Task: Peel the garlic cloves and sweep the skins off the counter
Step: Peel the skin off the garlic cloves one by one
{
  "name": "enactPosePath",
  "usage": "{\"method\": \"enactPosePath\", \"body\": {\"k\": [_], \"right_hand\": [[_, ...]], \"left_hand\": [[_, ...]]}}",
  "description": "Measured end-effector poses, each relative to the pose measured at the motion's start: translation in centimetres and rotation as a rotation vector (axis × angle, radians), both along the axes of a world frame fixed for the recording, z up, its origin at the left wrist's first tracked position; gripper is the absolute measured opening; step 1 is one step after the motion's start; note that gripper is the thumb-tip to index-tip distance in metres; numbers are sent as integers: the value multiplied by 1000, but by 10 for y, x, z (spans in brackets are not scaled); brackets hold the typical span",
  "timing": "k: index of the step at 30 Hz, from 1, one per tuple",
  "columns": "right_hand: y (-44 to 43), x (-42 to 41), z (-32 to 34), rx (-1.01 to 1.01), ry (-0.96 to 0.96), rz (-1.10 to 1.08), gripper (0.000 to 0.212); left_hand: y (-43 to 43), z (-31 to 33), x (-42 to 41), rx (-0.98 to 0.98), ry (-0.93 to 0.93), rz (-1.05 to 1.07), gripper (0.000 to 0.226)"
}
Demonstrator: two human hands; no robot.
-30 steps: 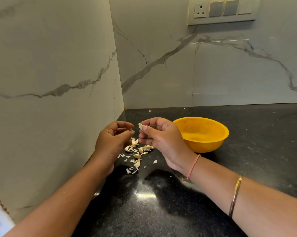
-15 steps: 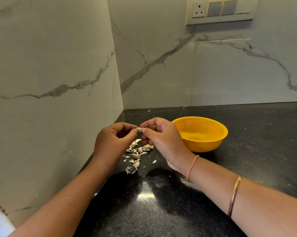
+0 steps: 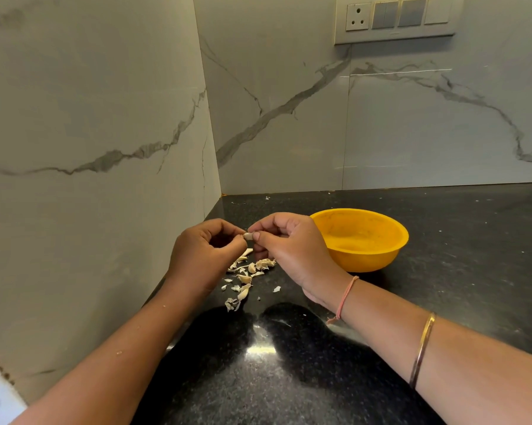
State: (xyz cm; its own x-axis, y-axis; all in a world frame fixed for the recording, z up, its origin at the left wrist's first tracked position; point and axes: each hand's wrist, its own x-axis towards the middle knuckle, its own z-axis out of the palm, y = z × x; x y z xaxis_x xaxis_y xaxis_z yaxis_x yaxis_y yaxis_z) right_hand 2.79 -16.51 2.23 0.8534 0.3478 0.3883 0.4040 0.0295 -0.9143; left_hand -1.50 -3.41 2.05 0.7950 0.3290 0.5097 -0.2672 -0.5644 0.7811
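A small pale garlic clove (image 3: 248, 236) is held in the air between both hands, above the black counter (image 3: 289, 363). My left hand (image 3: 205, 256) pinches its left end with thumb and forefinger. My right hand (image 3: 292, 246) pinches its right end, fingers curled. Below them lies a scatter of garlic cloves and papery skins (image 3: 247, 279) on the counter, near the left wall. One stray skin flake (image 3: 277, 289) lies a little to the right of the pile.
A yellow bowl (image 3: 362, 259) stands on the counter just right of my right hand; its inside looks bare. Marble walls close the corner on the left and behind. A switch panel (image 3: 396, 18) is on the back wall. The counter stretches to the right.
My left hand has come in from apart to meet my right hand at the clove; both now pinch it. The pile on the counter is unchanged.
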Motion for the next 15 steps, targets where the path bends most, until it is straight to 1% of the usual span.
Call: {"method": "enactPosePath", "body": {"k": [3,10,15], "right_hand": [[-1,1,1,32,49,22,15],[-3,4,4,-6,95,35,13],[-5,6,5,83,225,80,10]], "left_hand": [[0,1,0,-16,15,-10,20],[0,0,-1,18,25,-15,23],[-1,1,-1,-77,35,-69,20]]}}
